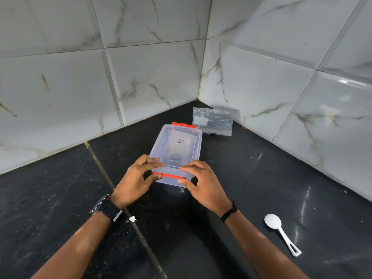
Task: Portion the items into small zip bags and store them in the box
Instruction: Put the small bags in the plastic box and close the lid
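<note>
A clear plastic box [177,146] with its lid on and red clasps at both short ends lies on the black counter [60,198]. My left hand [136,178] grips the near left corner, fingers on the lid and thumb under the near red clasp [169,175]. My right hand [203,182] holds the near right corner the same way, fingers over the lid edge and thumb at the clasp. A clear zip bag pack [213,121] lies flat behind the box, near the wall corner.
A white plastic spoon [279,230] lies on the counter to the right of my right forearm. Marble-patterned tiled walls [100,77] close off the counter at the back and the right. A grout seam runs diagonally under my left arm.
</note>
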